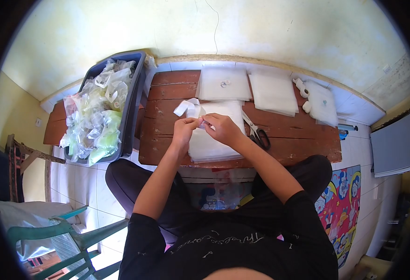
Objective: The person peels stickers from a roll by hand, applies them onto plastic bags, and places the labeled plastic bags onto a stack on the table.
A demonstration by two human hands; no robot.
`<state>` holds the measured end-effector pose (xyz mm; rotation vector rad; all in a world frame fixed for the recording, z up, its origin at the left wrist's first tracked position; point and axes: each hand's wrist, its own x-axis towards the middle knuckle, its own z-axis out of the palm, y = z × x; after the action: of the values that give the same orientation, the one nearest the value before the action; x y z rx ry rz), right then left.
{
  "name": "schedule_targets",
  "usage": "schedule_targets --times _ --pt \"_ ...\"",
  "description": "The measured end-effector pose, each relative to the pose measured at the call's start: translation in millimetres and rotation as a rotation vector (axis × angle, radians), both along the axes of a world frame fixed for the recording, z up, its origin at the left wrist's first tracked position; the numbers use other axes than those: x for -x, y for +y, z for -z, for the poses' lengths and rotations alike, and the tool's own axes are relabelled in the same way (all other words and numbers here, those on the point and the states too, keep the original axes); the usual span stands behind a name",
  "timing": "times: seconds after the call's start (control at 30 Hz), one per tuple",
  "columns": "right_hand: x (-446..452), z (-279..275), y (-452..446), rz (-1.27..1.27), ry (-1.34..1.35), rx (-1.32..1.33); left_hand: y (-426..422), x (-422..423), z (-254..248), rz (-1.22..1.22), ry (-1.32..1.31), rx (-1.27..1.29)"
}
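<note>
My left hand (184, 132) and my right hand (222, 129) meet over the table, fingertips pinched close together. Between and just behind them is a white ribbon-like strip (192, 108), looped toward the left; its end seems to run into my fingers. Beneath my hands lies a stack of clear plastic sheets or bags (212, 149), on the wooden table (293, 142). Scissors (257, 132) with black handles rest just right of the stack, close to my right forearm. What exactly sits between the fingertips is too small to make out.
Further stacks of clear plastic (223, 86), (274, 93), (324, 109) line the table's back by the wall. White rolls (300, 87) lie between two of them. At left stands a dark tub (138, 84) heaped with crumpled plastic. A green chair (69, 233) is at lower left.
</note>
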<state>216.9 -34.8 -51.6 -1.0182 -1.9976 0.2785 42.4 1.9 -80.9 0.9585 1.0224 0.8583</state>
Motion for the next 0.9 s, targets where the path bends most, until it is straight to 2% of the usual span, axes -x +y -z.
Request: schedule_targets --times 0.17,0.27,0.33,0.37,0.43,0.47,0.53,0.63,0.9 --pt "-3.6 3.4 0.7 0.003 -0.037 0.050 -2.5 -1.4 -8.9 0.060 0.047 -0.046" --pt "-5.6 2.9 5.0 0.018 -0.021 0.094 -4.6 -3.9 -16.4 0.089 -0.036 -0.038" --pt "-2.9 5.3 7.7 0.021 0.332 0.262 -0.3 -1.3 -6.0 0.072 0.194 -0.246" --pt "-3.4 6.0 8.9 0.022 0.333 0.261 1.6 -1.4 -0.6 0.073 0.194 -0.246" --pt "-3.5 4.7 10.8 0.075 0.554 0.404 3.7 -2.0 5.0 -0.010 0.283 -0.517" --pt "-3.6 4.5 10.9 0.075 0.554 0.405 4.1 -2.9 8.2 -0.010 0.283 -0.516" --pt "-3.7 -0.5 10.2 0.081 0.532 0.404 1.4 -9.3 2.4 -0.118 0.208 -0.684" --pt "-3.9 -5.6 7.9 0.055 0.479 0.350 -4.6 -13.0 -8.7 -0.100 0.145 -0.737" --pt "-4.5 -13.0 5.4 0.044 0.457 0.329 -4.6 -11.0 -8.8 -0.077 0.189 -0.780"
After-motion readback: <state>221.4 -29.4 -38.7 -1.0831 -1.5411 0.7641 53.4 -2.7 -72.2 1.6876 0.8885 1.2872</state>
